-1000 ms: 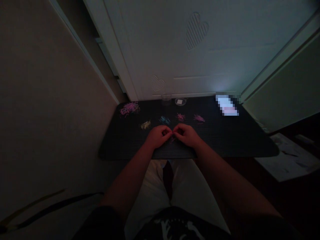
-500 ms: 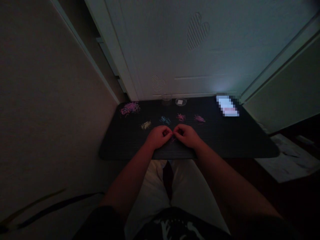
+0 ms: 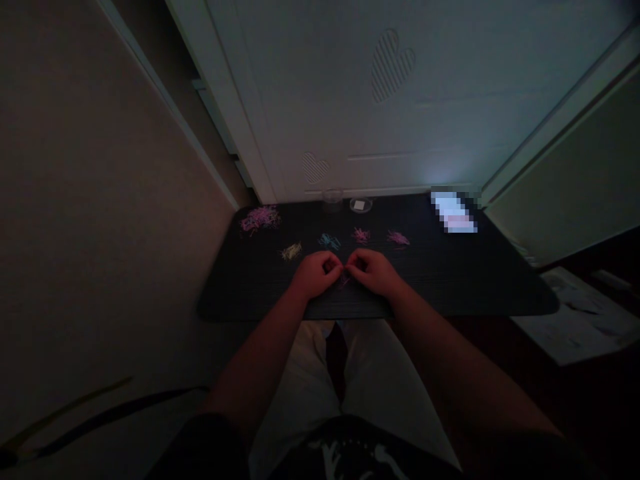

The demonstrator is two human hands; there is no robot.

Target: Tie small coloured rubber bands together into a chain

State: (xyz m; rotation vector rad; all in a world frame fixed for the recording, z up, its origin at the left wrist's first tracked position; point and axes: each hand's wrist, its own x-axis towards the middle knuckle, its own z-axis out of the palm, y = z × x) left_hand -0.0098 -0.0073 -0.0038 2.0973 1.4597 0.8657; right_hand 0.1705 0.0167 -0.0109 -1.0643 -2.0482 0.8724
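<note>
Low over the front of the dark tabletop, my left hand [image 3: 316, 272] and my right hand [image 3: 374, 270] meet with thumb and fingers pinched together. What their fingertips hold is too small and dim to make out. Just beneath them lies a little heap of thin purple strands [image 3: 344, 281], partly covered by the fingers. Beyond the hands are small piles of similar strands: a yellowish pile [image 3: 291, 251], a blue pile [image 3: 329, 241], a pink pile [image 3: 361, 235] and a magenta pile [image 3: 398, 238].
A larger mixed pink-purple pile [image 3: 261, 219] sits at the back left of the black table [image 3: 465, 280]. Along the back stand a clear round container [image 3: 333, 200] and a clear lid with a white label [image 3: 361, 205]. A bright, pixelated screen [image 3: 454, 212] lies at the back right, near the white panel [image 3: 320, 100].
Both hands stay pinched together in nearly the same spot, with only a slight shift of the fingertips. The piles look unchanged; the view has tilted a little.
</note>
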